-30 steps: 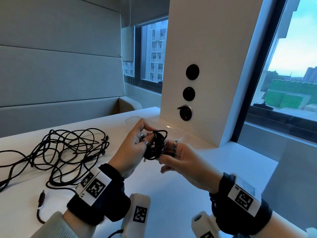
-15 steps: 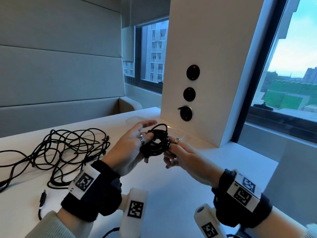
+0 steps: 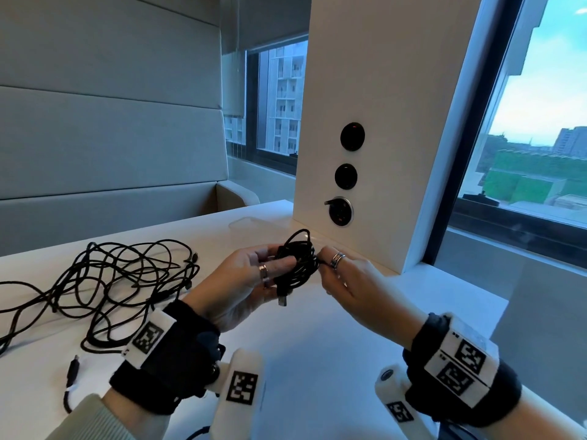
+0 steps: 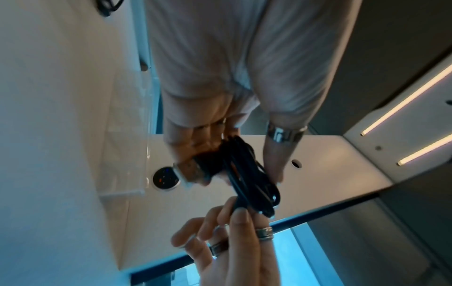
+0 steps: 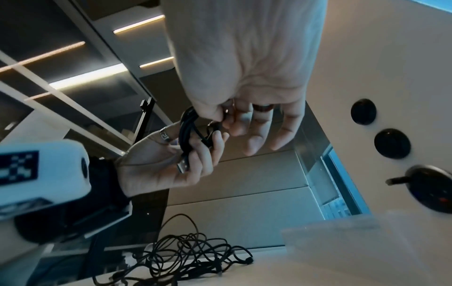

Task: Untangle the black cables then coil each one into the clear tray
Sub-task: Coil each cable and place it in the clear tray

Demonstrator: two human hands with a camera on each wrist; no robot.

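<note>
The left hand [image 3: 244,281] wraps its fingers around a coiled black cable [image 3: 297,265]. The right hand [image 3: 349,281] pinches the coil's far side with thumb and finger.

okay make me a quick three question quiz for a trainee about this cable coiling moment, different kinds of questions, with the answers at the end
1. True or false: the coiled cable already lies in the clear tray.
2. Which hand has the cable's USB plug sticking out below its fingers? A) left hand B) right hand C) neither
3. Fill in: the remaining tangled cables lie on the white ____.

Key
1. False; both hands hold it above the table.
2. A.
3. Table.
</note>
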